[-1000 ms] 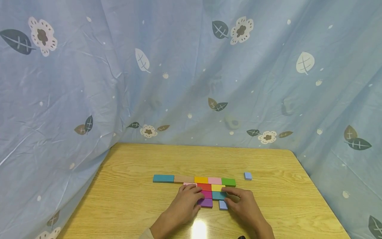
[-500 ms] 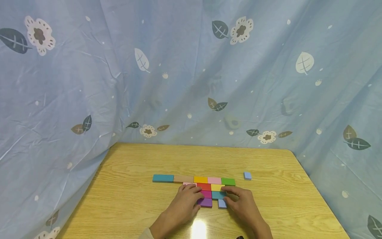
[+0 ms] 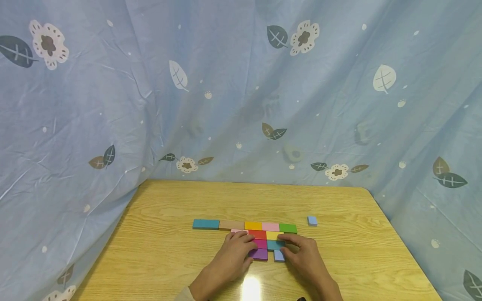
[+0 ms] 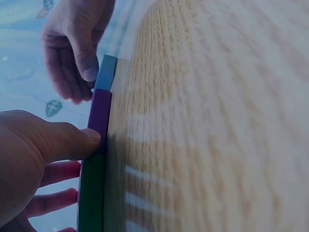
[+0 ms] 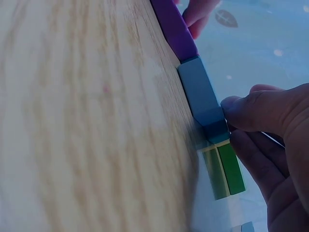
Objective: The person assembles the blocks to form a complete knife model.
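Note:
Flat coloured blocks lie in rows on the wooden table. My left hand [image 3: 231, 255] rests over the left part of the nearer rows, its thumb touching the purple block [image 3: 258, 254]; a dark green block [image 4: 91, 193] beside it shows only in the left wrist view. My right hand [image 3: 308, 255] touches the right ends of the rows. Its thumb is at the small light blue block [image 3: 279, 256], its index finger by the yellow block [image 3: 275, 235] and teal block [image 3: 276, 245]. In the head view, a narrow gap separates purple from light blue.
The back row holds a long teal block [image 3: 206, 224], a tan block [image 3: 232, 225], an orange block [image 3: 253, 226], a pink block [image 3: 270, 227] and a green block [image 3: 288, 228]. Another light blue block [image 3: 312, 220] lies apart at right. A patterned blue curtain [image 3: 241, 104] stands behind the table.
The small light blue block has slid slightly left toward the purple block, the right hand moving along with it. My left hand stays in place.

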Demonstrator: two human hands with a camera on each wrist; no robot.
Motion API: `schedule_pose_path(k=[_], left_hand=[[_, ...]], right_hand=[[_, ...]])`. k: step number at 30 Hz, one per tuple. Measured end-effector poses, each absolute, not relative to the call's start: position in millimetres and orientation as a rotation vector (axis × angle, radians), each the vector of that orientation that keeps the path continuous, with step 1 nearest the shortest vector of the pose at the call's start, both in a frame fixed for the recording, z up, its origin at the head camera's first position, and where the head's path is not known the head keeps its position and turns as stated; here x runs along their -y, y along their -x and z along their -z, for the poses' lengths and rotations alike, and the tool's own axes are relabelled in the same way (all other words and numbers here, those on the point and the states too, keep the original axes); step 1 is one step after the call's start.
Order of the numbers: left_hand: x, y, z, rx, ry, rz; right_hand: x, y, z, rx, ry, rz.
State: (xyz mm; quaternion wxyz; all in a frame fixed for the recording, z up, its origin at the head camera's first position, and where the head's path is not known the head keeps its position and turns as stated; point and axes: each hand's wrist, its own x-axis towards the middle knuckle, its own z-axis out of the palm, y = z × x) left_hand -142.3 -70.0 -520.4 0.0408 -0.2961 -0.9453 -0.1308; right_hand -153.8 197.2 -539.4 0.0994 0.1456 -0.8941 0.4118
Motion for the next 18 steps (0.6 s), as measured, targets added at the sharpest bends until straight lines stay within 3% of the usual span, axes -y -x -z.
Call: schedule_pose_path(k=[10, 18], left_hand=[[70, 142, 520, 2.9, 0.9, 0.418], [71, 142, 521, 2.897, 0.905, 0.439]], right_hand=[[-201, 156, 537, 2.618, -0.471, -1.192], [-239, 177, 517, 2.467, -0.494, -1.244]])
